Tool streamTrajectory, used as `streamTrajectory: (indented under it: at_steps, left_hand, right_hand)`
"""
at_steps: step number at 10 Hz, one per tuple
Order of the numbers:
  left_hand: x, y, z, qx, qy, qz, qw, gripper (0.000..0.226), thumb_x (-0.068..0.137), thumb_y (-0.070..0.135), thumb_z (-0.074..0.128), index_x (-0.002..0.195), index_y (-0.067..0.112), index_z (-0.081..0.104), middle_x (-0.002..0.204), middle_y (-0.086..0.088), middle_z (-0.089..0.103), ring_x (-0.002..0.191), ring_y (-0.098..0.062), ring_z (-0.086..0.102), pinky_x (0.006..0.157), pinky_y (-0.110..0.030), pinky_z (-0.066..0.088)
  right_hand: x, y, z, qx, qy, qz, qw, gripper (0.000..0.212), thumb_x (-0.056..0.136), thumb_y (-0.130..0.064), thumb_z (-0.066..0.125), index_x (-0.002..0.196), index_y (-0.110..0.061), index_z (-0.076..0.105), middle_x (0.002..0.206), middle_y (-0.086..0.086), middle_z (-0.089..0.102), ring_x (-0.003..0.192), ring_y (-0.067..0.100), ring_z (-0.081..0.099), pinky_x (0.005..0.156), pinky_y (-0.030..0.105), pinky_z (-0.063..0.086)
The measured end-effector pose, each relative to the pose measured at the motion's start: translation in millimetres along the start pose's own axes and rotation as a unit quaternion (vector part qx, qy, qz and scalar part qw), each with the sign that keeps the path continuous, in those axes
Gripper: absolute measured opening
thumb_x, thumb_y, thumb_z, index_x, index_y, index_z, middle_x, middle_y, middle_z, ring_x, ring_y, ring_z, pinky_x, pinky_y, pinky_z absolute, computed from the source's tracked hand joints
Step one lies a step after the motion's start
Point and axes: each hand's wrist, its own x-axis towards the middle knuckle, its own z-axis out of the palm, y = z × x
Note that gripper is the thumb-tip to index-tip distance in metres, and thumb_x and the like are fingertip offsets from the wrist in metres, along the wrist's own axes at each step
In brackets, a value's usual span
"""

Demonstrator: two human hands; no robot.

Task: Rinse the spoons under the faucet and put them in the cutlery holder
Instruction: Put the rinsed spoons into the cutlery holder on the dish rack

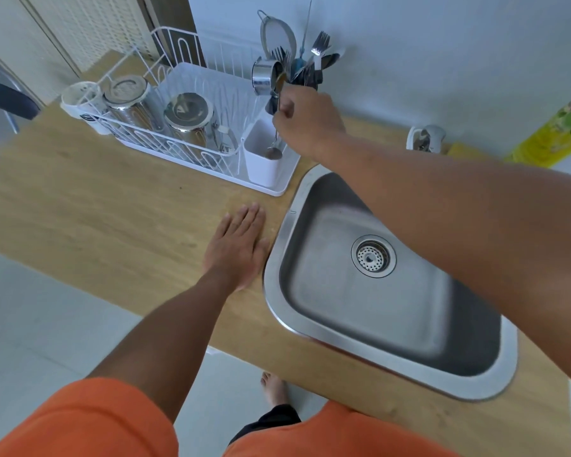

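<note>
- Left hand lay flat, fingers straight, on the counter beside the sink.
- Right hand pinched a slim metal spoon, bowl down inside the white holder.

Illumination is soft, even and moderately bright, with only faint shadows on the tabletop. Wide-angle distortion bends straight lines toward the frame edges. The sink rim shows mild glare, and the right forearm appears slightly blurred.
</note>
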Motion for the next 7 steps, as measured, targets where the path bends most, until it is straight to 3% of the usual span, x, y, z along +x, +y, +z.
streamTrajectory:
  at_steps: [1,7]
  left_hand:
    - [0,-1,1,-0.005,0.001,0.002,1.0,0.063,0.109,0.046,0.017,0.167,0.021,0.01,0.175,0.005,0.004,0.16,-0.011,-0.002,0.13,-0.041,0.0]
    - [0,0,1,-0.023,0.025,0.005,0.999,0.068,0.105,0.05,0.017,0.166,0.02,0.018,0.174,0.005,0.01,0.16,-0.01,0.002,0.13,-0.038,-0.001]
  right_hand:
    - [-5,8,7,0.003,-0.023,0.04,0.999,0.013,0.092,-0.027,0.057,0.096,-0.023,0.069,0.101,-0.003,0.068,0.091,0.021,0.064,0.077,0.032,0.054]
    - [-56,31,27,-0.039,-0.12,0.102,0.987,0.019,0.094,-0.028,0.047,0.1,-0.026,0.064,0.11,-0.003,0.067,0.1,0.025,0.062,0.079,0.034,0.049]
